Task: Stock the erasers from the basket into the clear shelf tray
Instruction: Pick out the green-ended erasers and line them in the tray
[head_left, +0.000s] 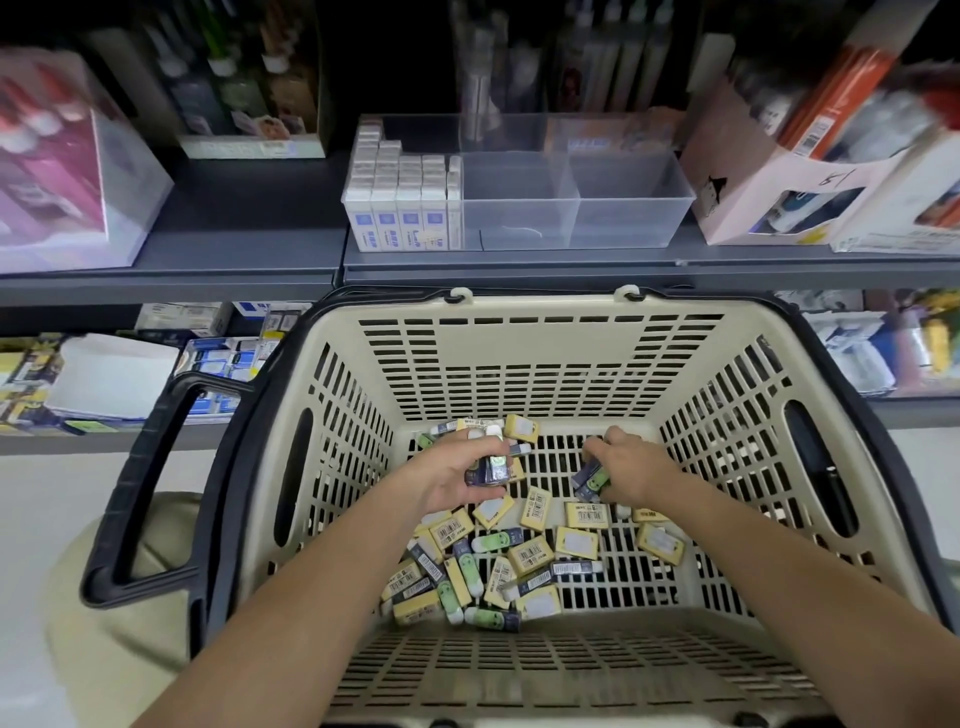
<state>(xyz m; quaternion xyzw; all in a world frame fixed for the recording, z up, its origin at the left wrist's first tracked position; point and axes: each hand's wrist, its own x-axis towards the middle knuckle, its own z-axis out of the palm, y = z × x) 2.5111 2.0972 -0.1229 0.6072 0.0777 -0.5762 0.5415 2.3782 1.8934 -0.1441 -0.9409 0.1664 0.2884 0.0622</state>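
A beige basket (524, 358) with black handles stands below the shelf. Several erasers (530, 556) in yellow and in dark-and-green sleeves lie loose on its floor. Both my hands are down inside it. My left hand (457, 475) grips a few dark-sleeved erasers (488, 470). My right hand (626, 467) pinches a dark-and-green eraser (589, 477) just above the floor. The clear shelf tray (628, 208) sits on the shelf above the basket; its left part holds rows of white and blue boxes (402, 197), its middle and right compartments hold nothing.
A pink carton (779, 176) stands right of the tray and a clear box with pink goods (67, 171) at the far left. Dark packaged items line the shelf back. A lower shelf (130, 374) with stationery runs behind the basket.
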